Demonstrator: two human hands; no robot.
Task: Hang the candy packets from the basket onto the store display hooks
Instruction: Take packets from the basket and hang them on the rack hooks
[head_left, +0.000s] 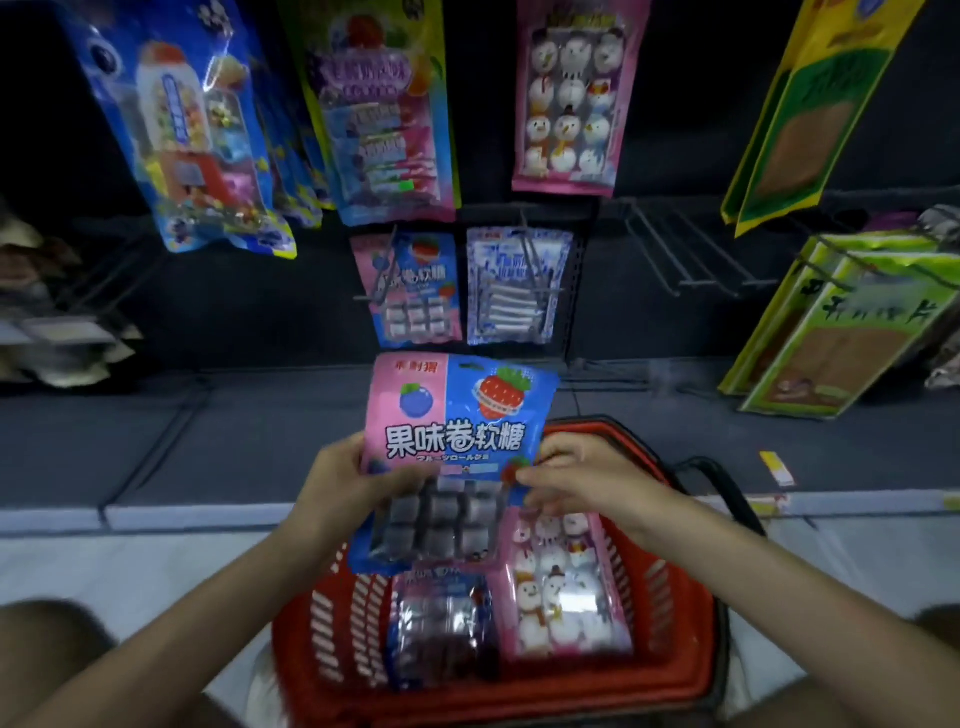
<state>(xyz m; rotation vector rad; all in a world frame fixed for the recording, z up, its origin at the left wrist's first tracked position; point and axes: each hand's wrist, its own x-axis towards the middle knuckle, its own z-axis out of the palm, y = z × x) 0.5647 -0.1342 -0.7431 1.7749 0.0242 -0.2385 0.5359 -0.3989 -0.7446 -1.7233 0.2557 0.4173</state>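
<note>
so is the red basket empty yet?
Not empty: a snowman packet and a blue packet lie in the basket.

A dark back panel (675, 104) was seen behind the display, nearly black towards the upper corners in the dim light. A perforated upright (574, 291) was set into it near the middle. Bare wire hooks (675, 254) were fixed to the panel on the right. Below, a grey base shelf (260, 431) was edged by a pale front strip (156, 514); a yellow label (776, 467) was seen near its right end. A pale floor (130, 571) was shown beneath.
</note>
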